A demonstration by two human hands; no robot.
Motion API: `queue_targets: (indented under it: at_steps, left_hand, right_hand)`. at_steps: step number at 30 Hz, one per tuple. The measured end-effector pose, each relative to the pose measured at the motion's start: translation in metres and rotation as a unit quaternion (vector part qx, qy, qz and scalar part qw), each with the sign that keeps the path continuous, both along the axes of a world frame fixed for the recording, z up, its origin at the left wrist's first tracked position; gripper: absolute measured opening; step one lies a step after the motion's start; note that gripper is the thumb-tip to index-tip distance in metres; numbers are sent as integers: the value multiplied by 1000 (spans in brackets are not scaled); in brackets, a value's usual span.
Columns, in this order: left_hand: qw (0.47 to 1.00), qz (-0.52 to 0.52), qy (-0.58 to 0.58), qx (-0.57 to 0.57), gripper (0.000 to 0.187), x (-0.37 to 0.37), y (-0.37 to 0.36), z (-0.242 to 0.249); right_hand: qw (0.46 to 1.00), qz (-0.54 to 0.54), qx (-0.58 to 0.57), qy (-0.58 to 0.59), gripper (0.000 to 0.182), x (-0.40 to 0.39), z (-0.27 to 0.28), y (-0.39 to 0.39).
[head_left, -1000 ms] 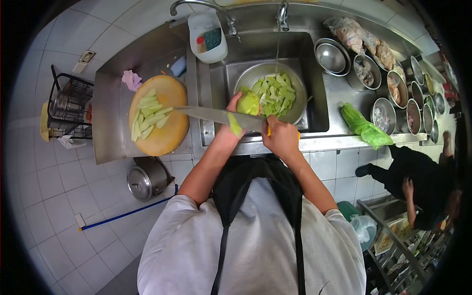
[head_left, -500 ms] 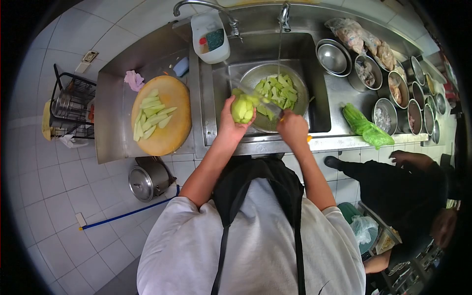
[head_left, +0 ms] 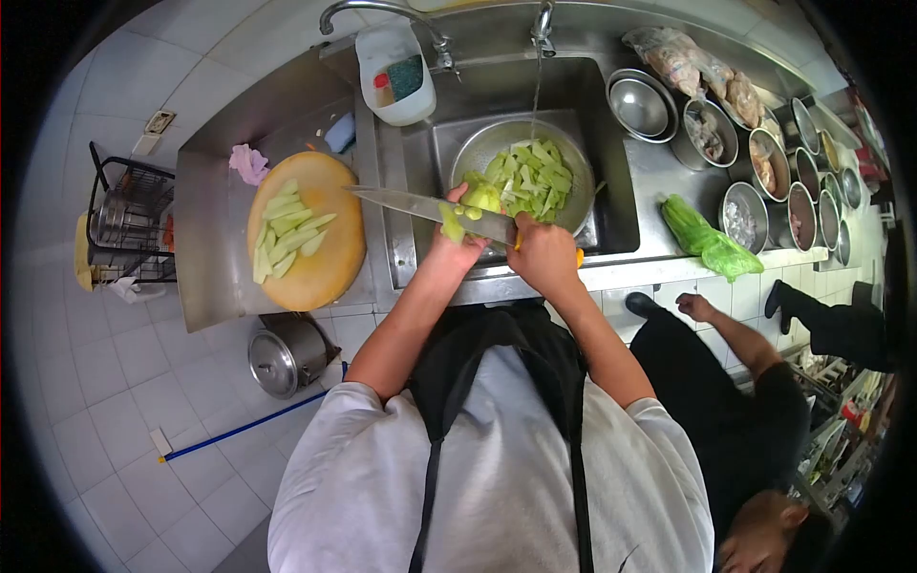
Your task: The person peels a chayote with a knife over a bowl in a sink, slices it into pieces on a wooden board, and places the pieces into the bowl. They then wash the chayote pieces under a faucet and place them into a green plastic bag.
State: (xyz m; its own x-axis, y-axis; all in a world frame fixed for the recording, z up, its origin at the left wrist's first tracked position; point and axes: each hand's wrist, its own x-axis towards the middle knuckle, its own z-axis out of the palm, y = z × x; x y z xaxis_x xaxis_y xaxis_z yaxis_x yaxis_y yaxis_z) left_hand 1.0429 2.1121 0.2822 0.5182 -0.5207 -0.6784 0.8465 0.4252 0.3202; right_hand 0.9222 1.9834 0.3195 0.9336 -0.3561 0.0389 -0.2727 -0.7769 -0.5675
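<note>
Over the front of the sink (head_left: 611,162), my left hand (head_left: 455,250) holds a pale green vegetable (head_left: 483,198), chayote-like and partly cut away. My right hand (head_left: 547,256) grips a large kitchen knife (head_left: 396,200) by its yellow-orange handle. Its blade points left and lies across in front of the vegetable, hiding part of it. Bits of green flesh stick to the blade. Just behind, a metal bowl (head_left: 475,153) in the sink contains many cut green pieces (head_left: 535,181). Water runs from the faucet (head_left: 543,38) toward the bowl.
Pale green strips (head_left: 284,234) lie on a round cutting board (head_left: 339,263) at left. A white sponge holder (head_left: 413,107) stands behind. Right are nested bowls (head_left: 640,107), several metal pots (head_left: 745,215) and a green plastic bag (head_left: 702,234). A person in black (head_left: 702,411) is close on my right.
The knife has swung to point left, its blade now in front of the vegetable. My right hand has moved slightly left. The person in black has come closer, and another dark-clothed leg shows behind.
</note>
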Motion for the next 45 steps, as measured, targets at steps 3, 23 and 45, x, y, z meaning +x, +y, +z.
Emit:
queue_targets:
  at_steps: [3,23,45]
  left_hand:
    - [998,5,-20,53,44,-1,4,10]
    - [966,-117,-165,160,46,19,8,-16]
    - [962,-180,-168,115,41,16,22,2]
  right_hand:
    - [1000,-24,-1,13,13,2,-15,-5]
    - [999,-41,18,28,16,14,6,6]
    - [998,-29,17,52,21,23,1,-9]
